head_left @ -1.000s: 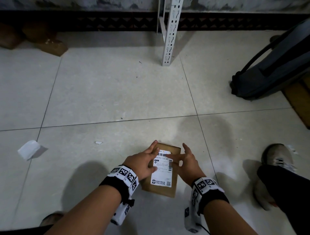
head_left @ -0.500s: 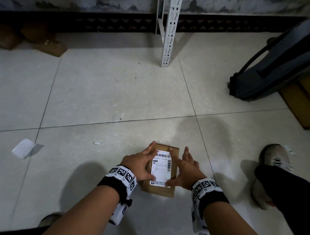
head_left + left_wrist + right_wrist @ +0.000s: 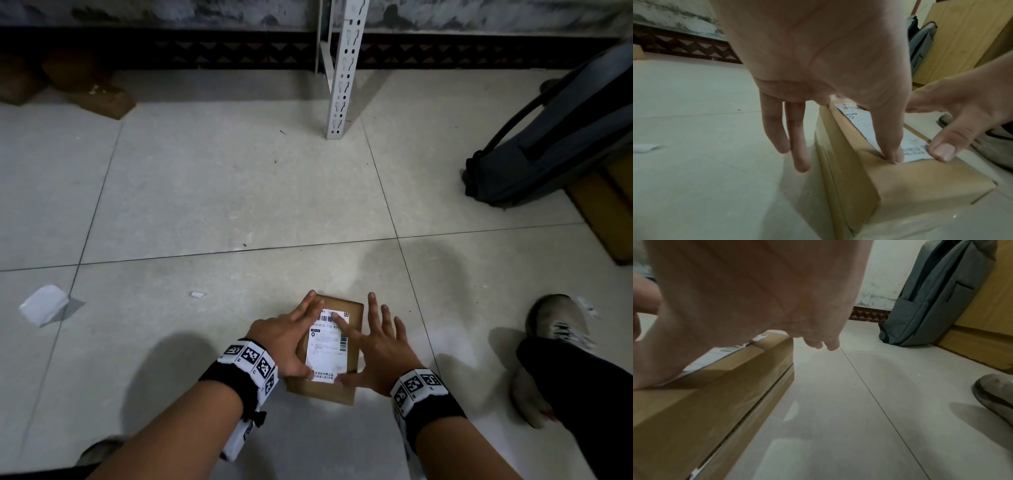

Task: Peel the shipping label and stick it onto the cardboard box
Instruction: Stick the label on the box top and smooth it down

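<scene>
The floor (image 3: 212, 192) past the box (image 3: 354, 310) lies bare up to the white post (image 3: 337, 85), so a hand could pass there. On the left sit a paper scrap (image 3: 44, 305) and a tiny white bit (image 3: 197, 294). On the right a shoe (image 3: 556, 320) and a grey bag (image 3: 548, 150) stand in the way.
</scene>
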